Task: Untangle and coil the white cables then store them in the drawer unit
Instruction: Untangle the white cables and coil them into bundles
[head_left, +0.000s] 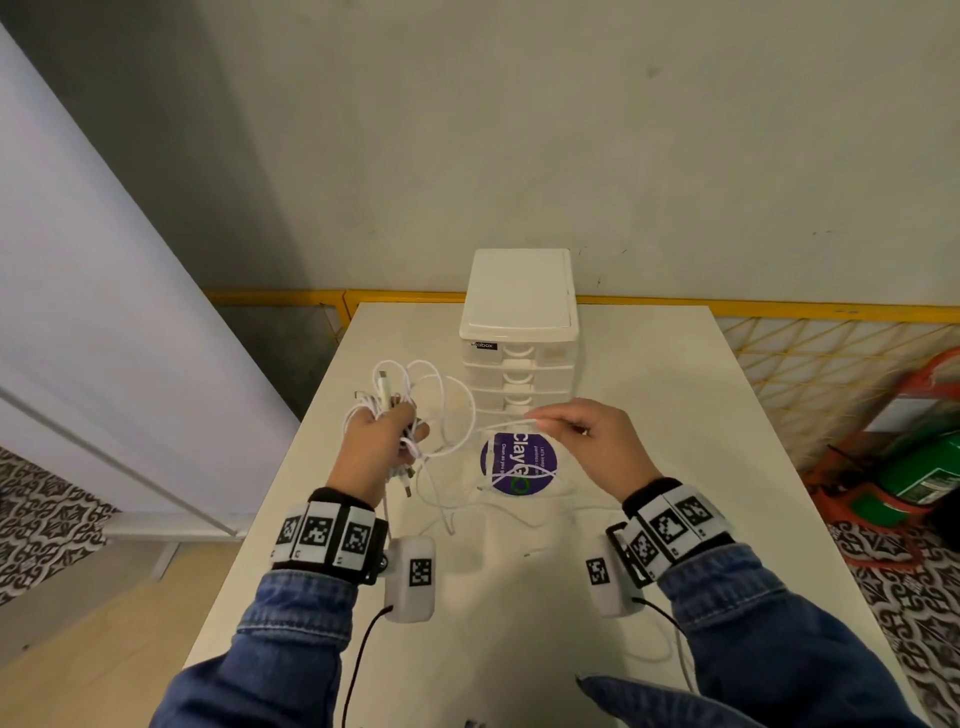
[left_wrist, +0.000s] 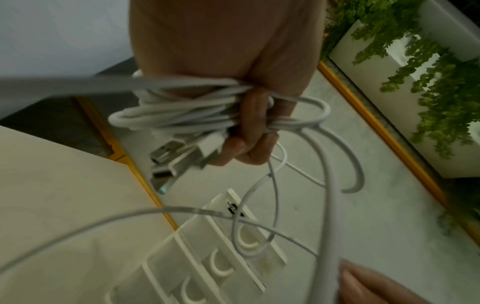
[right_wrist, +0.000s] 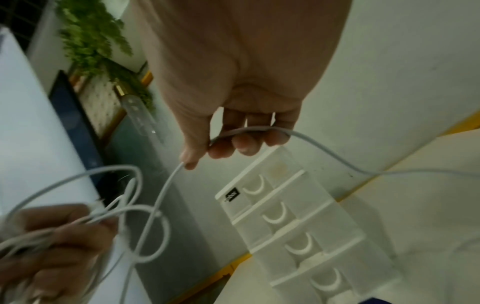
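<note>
Fingers of the left hand curl around a bundle of white USB cables above the table; the right hand pinches one limp, light strand, apparently still tangled, before the closed drawer unit.

Both arms wear blue denim sleeves with lighter stitching at the cuffs. On each wrist sits a black band that carries white square tiles, each printed with a black-and-white code marker. The right band has the same tiles. Under each wrist a rounded white box is fixed, also with one code marker; the right box looks alike. A thin dark cable leaves each box toward the sleeve.
</note>
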